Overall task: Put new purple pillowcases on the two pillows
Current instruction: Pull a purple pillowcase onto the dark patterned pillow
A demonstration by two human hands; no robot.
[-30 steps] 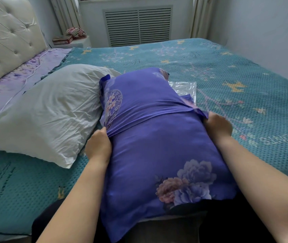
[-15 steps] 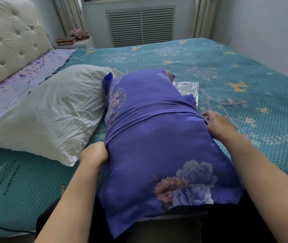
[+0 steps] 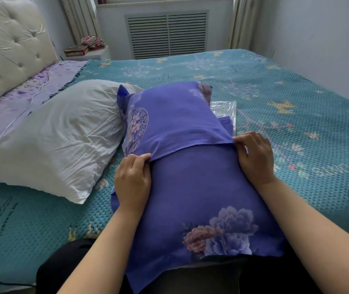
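A pillow in a purple flowered pillowcase (image 3: pixel 194 187) lies lengthways in front of me on the bed. An overlapping flap of the case crosses its middle. My left hand (image 3: pixel 133 179) pinches the flap's edge at the pillow's left side. My right hand (image 3: pixel 254 155) pinches the same edge at the right side. A second pillow (image 3: pixel 58 136), white and bare, lies to the left against the purple one. Another folded purple cloth (image 3: pixel 226 124) peeks out behind, on a clear plastic bag (image 3: pixel 224 107).
The bed carries a teal patterned cover (image 3: pixel 296 115) with a lilac sheet (image 3: pixel 20 98) by the tufted headboard (image 3: pixel 10 45). A nightstand (image 3: pixel 88 53) with small items stands at the back left. A wall (image 3: pixel 328 39) runs along the right.
Both hands came up from the pillow's sides onto its top and now pinch the flap's edge. The camera view shifted slightly closer.
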